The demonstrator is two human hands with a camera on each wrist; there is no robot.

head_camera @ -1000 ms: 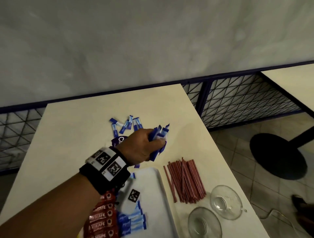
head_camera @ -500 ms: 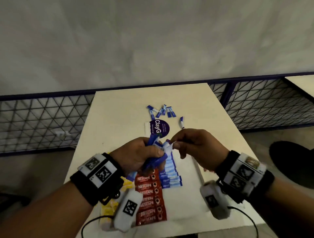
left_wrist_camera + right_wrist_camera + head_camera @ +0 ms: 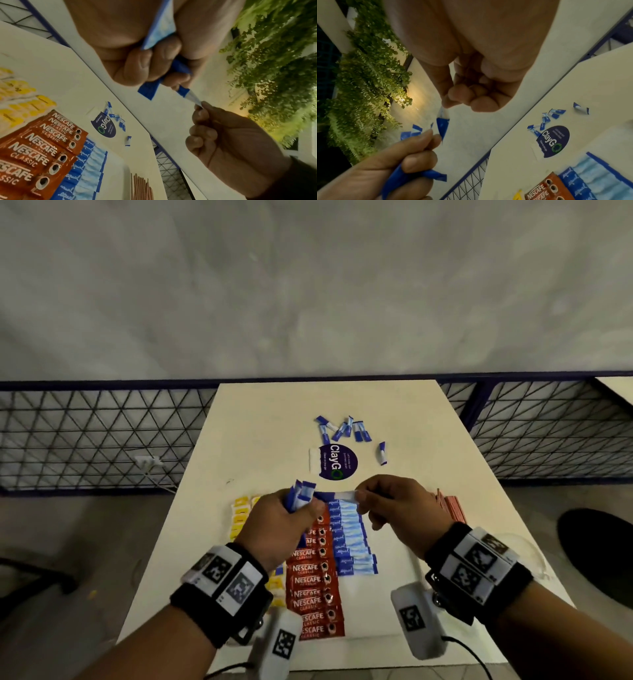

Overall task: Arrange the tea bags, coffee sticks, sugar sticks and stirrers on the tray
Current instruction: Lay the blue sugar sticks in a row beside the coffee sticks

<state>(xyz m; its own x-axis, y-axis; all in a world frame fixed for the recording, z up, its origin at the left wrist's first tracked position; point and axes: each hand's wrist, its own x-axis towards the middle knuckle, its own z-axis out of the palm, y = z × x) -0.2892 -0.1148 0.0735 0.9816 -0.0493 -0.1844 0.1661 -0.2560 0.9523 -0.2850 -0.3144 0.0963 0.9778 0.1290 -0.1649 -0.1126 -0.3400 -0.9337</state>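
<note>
My left hand [image 3: 305, 510] grips a bundle of blue sugar sticks [image 3: 301, 494] over the far end of the white tray [image 3: 388, 583]. My right hand [image 3: 359, 498] pinches the white end of one sugar stick [image 3: 342, 495], whose other end reaches toward the bundle. The left wrist view shows this pinch [image 3: 199, 105]; the right wrist view shows the stick [image 3: 442, 125] hanging from the fingertips. On the tray lie yellow tea bags [image 3: 239, 517], red coffee sticks [image 3: 313, 587] and a row of sugar sticks [image 3: 352, 542]. Red-brown stirrers [image 3: 452, 505] lie on the table to the right.
Several loose sugar sticks [image 3: 342, 428] lie far on the table, one more [image 3: 382, 453] apart to the right, near a round ClayGo sticker [image 3: 337, 462]. A clear glass dish [image 3: 527, 556] stands by the right table edge. A mesh fence runs behind the table.
The left hand came back from the far pile with its bundle to above the tray. The right hand came in and took one stick's end, drawing it rightwards.
</note>
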